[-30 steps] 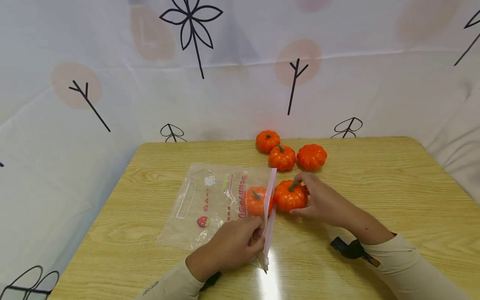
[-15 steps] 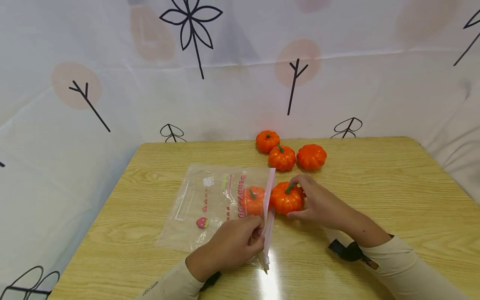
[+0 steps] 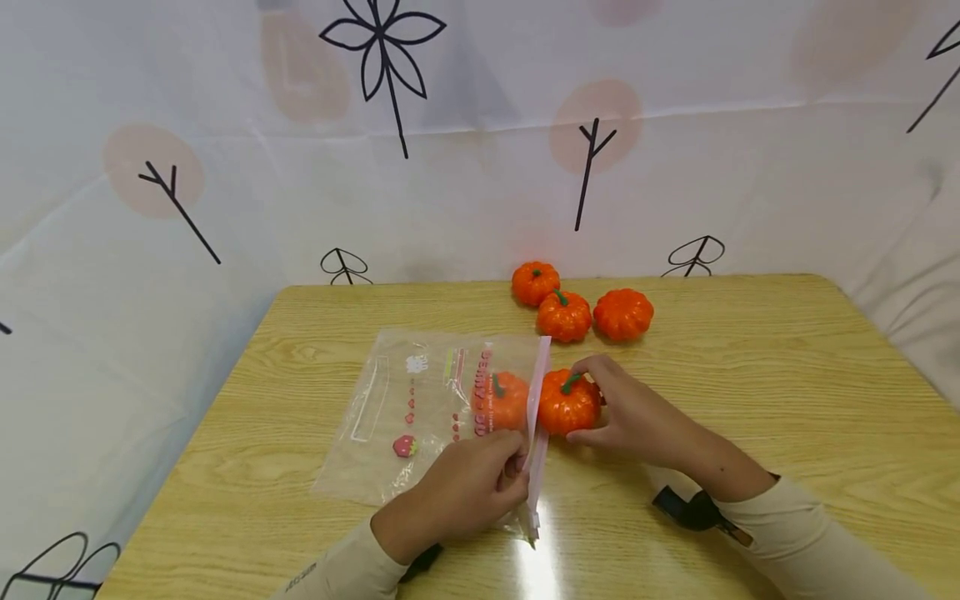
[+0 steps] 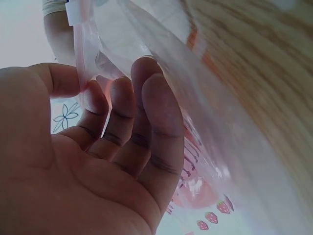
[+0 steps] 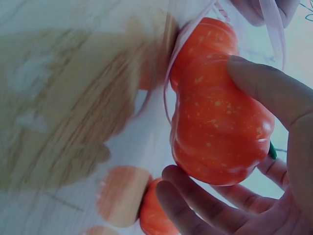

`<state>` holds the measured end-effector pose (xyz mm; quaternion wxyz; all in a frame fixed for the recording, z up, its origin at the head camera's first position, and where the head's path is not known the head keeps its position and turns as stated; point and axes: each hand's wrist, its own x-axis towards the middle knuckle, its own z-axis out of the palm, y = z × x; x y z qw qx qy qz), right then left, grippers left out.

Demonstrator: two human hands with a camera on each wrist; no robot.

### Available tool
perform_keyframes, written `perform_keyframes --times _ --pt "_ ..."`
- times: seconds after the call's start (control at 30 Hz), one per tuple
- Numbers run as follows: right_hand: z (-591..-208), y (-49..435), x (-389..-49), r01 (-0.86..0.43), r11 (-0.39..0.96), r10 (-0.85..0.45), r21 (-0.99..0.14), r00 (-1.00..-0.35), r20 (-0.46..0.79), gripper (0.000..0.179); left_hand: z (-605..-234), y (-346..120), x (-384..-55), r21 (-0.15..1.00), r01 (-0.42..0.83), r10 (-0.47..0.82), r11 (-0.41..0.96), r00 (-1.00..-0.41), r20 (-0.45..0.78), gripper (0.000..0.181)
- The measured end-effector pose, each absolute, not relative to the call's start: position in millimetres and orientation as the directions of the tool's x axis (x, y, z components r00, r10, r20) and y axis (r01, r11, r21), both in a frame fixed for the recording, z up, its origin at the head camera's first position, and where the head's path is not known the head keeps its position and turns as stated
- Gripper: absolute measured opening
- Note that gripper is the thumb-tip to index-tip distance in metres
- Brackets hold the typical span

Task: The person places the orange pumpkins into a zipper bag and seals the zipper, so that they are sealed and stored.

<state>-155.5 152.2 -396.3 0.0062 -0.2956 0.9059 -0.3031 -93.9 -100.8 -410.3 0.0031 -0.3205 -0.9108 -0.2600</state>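
Observation:
A clear zip bag [image 3: 435, 417] with strawberry prints lies flat on the table, its pink zip edge facing right. My left hand [image 3: 461, 492] pinches the bag's mouth near its front end, thumb against curled fingers. One small orange pumpkin [image 3: 504, 402] with a green stem is inside, just behind the zip edge. A second pumpkin [image 3: 567, 403] sits right at the mouth, gripped by my right hand [image 3: 637, 412] with thumb in front and fingers behind. In the right wrist view this held pumpkin [image 5: 220, 122] presses up to the inner pumpkin [image 5: 208, 39], with the bag's lip around the inner one.
Behind the bag stand three more pumpkins: one at the table's back edge [image 3: 536, 282], one just in front of it [image 3: 564, 316], and one to the right [image 3: 623, 314]. A patterned white cloth [image 3: 480, 200] hangs behind the wooden table [image 3: 750, 358].
My right hand has moved left with its pumpkin, up to the bag's mouth. The inner pumpkin has slid a little deeper left. My left hand has stayed in place.

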Motion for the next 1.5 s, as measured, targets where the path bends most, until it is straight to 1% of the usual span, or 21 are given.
perform_keyframes --times 0.27,0.47,0.8,1.2,1.33,1.5 --pt "-399 150 -154 -0.539 0.633 -0.542 -0.555 -0.821 0.180 0.068 -410 -100 -94 0.471 0.593 0.587 0.653 -0.790 0.180 0.006" --pt "-399 147 -152 -0.536 0.639 -0.532 -0.552 -0.826 0.185 0.071 -408 -100 -94 0.458 0.605 0.590 0.652 -0.783 0.194 0.008" --pt "-404 142 -150 -0.560 0.621 -0.531 -0.549 -0.815 0.231 0.072 -408 -100 -92 0.463 0.613 0.603 0.641 -0.775 0.190 0.007" --pt "-407 139 -149 -0.542 0.586 -0.528 -0.602 -0.819 0.224 0.069 -408 -98 -90 0.461 0.638 0.615 0.617 -0.756 0.224 0.009" --pt "-408 139 -149 -0.552 0.571 -0.538 -0.607 -0.811 0.231 0.070 -408 -98 -90 0.455 0.642 0.615 0.617 -0.754 0.230 0.013" --pt "-408 137 -149 -0.564 0.545 -0.552 -0.620 -0.798 0.240 0.070 -407 -98 -90 0.451 0.642 0.614 0.620 -0.755 0.232 0.012"
